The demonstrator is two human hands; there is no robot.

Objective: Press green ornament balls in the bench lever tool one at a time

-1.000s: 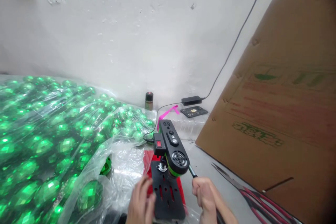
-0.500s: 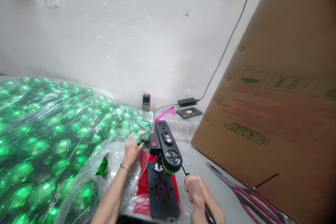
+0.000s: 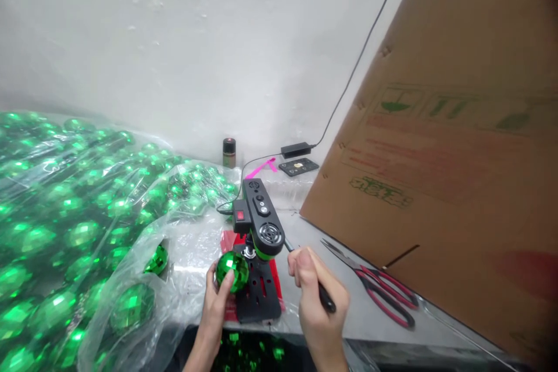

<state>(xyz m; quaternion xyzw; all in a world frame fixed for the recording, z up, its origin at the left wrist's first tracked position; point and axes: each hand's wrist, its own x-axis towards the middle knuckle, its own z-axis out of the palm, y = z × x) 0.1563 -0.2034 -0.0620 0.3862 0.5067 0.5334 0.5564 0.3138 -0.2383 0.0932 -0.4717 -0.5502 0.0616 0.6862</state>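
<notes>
My left hand is closed round a green faceted ball, holding it beside the head of a small black bench drill, over the drill's black base plate. My right hand is wrapped round the drill's black lever handle, to the right of the machine. The drill has a red switch on its left side and stands on a red sheet.
A large clear plastic bag of many green faceted balls fills the left. A big cardboard sheet leans at the right. Red-handled scissors lie beside it. A small can, a power adapter and a cable lie by the white wall.
My left hand reached into the bag at the left and has come back holding a green ball at the drill. The view has tilted down. My right hand stays on the lever.
</notes>
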